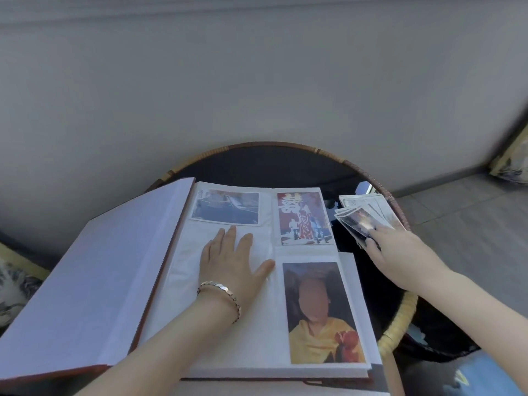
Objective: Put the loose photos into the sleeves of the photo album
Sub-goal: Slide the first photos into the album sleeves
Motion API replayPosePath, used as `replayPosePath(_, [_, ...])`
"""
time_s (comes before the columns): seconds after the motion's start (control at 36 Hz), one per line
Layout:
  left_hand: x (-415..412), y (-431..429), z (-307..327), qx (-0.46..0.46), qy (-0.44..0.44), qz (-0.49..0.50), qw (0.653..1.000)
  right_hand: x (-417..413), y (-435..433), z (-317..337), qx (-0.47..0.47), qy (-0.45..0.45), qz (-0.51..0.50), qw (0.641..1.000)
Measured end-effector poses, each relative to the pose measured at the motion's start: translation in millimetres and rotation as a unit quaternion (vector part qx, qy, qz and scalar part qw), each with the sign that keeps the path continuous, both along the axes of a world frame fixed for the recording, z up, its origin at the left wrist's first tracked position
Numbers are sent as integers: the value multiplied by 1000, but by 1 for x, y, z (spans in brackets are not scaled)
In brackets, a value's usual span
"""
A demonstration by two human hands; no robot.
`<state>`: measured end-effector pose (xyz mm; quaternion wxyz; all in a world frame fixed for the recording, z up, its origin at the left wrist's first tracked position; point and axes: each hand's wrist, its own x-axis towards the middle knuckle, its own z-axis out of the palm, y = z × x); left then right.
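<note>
Head view: the photo album (228,281) lies open on the round, wicker-rimmed counter (400,318), its spine running from about 6 o'clock up toward 12, tilted slightly to the right. The open cover (94,284) stands raised at 9 o'clock. On the visible page, three sleeves hold prints: a landscape photo of a car (225,207) at 11 o'clock with its long axis across the page, a red upright photo (304,218) at 1 o'clock, and a portrait photo (323,312) at 4 o'clock, both with long axes parallel to the spine. The sleeve below the car photo is unfilled. The left hand (231,267) lies flat on that sleeve, fingers spread and pointing to 12 o'clock, a bracelet (220,295) at the wrist. At 2 o'clock, just beside the album's right edge, the loose photos (368,215) lie fanned on the counter. The right hand (397,252) rests on the pile, fingertips touching the top print; whether it pinches one, I cannot tell.
</note>
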<state>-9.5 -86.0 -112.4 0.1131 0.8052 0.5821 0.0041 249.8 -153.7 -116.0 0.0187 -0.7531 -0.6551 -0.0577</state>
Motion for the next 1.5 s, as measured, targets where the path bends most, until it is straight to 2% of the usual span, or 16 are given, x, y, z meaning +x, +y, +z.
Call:
replayPosePath(0.08, [0, -1, 1, 8, -16, -2, 1000, 2, 1, 6, -5, -60, 43, 997])
replayPosePath(0.19, [1, -2, 2, 22, -35, 3, 999, -4, -1, 8, -23, -77, 19, 997])
replayPosePath(0.39, [2, -2, 3, 30, -65, 16, 997, -7, -8, 14, -32, 39, -23, 998])
replayPosePath(0.47, [3, -1, 2, 31, -55, 15, 998, -8, -10, 21, -45, 40, -55, 997])
replayPosePath(0.56, [5, -2, 1, 35, -39, 11, 999, -9, -9, 24, 96, 93, -79, 988])
replayPosePath(0.61, [8, -2, 2, 37, -27, 9, 999, -13, -8, 30, 213, 112, -19, 971])
replayPosePath(0.67, [11, -3, 3, 41, -9, 4, 999, -22, -7, 29, 262, 98, 55, 959])
replayPosePath(0.83, [14, -1, 5, 32, 12, -24, 999, -41, -8, -14, 120, 130, 88, 980])
replayPosePath(0.92, [11, 0, 4, 36, -3, -26, 999, -43, -13, -13, 52, 233, 35, 971])
replayPosePath(0.97, [9, 0, 2, 36, -19, -28, 999, -40, -17, -11, 48, 281, 50, 957])
replayPosePath(1.11, [6, 0, -2, 41, -58, -24, 997, -31, -19, -4, 94, 272, 99, 953])
replayPosePath(1.19, [5, 0, -3, 47, -74, -21, 996, -30, -23, 12, 47, 343, 121, 930])
replayPosePath(1.25, [5, 0, -5, 50, -79, -20, 995, -29, -23, 17, 37, 434, 110, 894])
replayPosePath(1.33, [5, 0, -5, 60, -80, -21, 995, -34, -17, 22, 128, 520, 52, 843])
replayPosePath(1.42, [5, 0, -5, 62, -77, -23, 995, -36, -12, 22, 212, 452, 18, 866])
replayPosePath(1.5, [5, 0, -5, 60, -71, -28, 995, -36, -9, 20, 233, 416, 11, 879])
